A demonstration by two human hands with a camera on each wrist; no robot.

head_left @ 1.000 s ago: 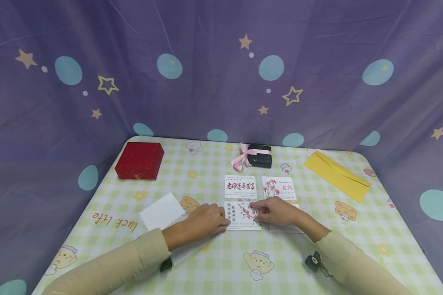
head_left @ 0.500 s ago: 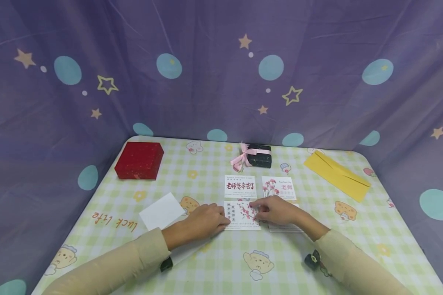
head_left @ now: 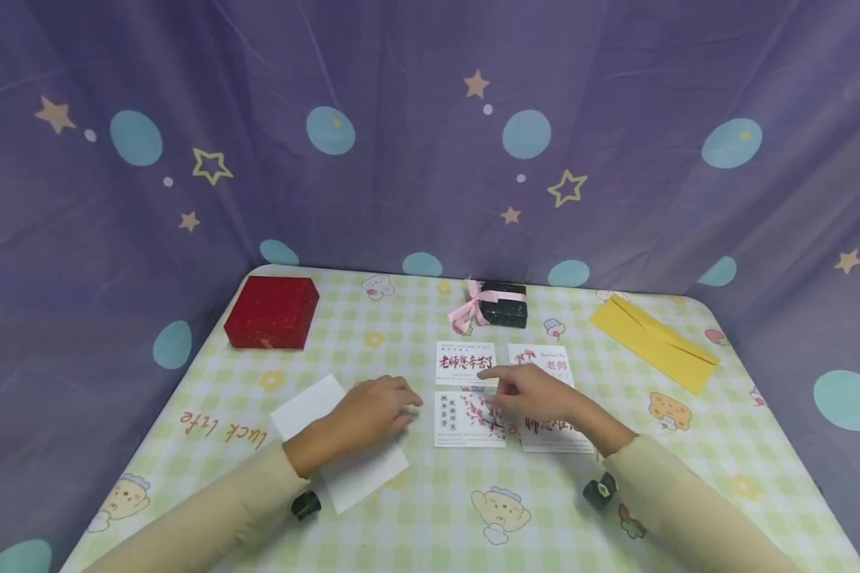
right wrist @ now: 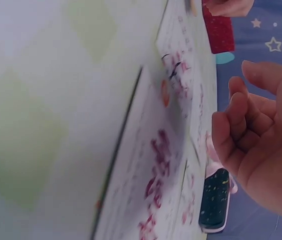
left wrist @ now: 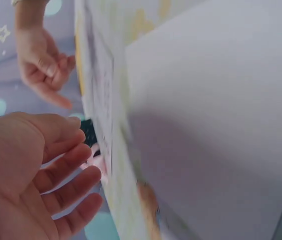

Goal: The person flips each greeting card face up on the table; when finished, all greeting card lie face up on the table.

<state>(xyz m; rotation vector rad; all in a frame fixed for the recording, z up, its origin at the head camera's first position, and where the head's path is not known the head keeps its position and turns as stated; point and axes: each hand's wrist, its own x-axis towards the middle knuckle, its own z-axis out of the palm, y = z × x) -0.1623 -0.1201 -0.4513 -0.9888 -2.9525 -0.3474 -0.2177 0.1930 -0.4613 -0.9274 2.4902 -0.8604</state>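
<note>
Several white printed cards lie in two rows at mid-table: a red-lettered card (head_left: 466, 350), a pink flower card (head_left: 557, 356), a blossom card (head_left: 451, 434) and a dark-red-lettered card (head_left: 555, 439). My right hand (head_left: 533, 391) is above them, index finger pointing left and the other fingers loosely curled, holding nothing; it partly covers the right-hand cards. My left hand (head_left: 369, 410), its fingers relaxed and apart, hovers over a blank white sheet (head_left: 365, 477) left of the cards. The left wrist view shows that hand (left wrist: 46, 170) holding nothing, beside the white sheet (left wrist: 215, 100).
At the back left sits a red box (head_left: 271, 312). A black box with a pink ribbon bow (head_left: 505, 304) stands at the back middle. To the right lies a yellow envelope (head_left: 652, 342). Purple curtains (head_left: 416, 199) hang behind and beside the checked tablecloth (head_left: 430, 533).
Both hands have come off the blossom card. My left hand has shifted up and left over the white sheet; my right has risen slightly away, uncovering more of the lower right card.
</note>
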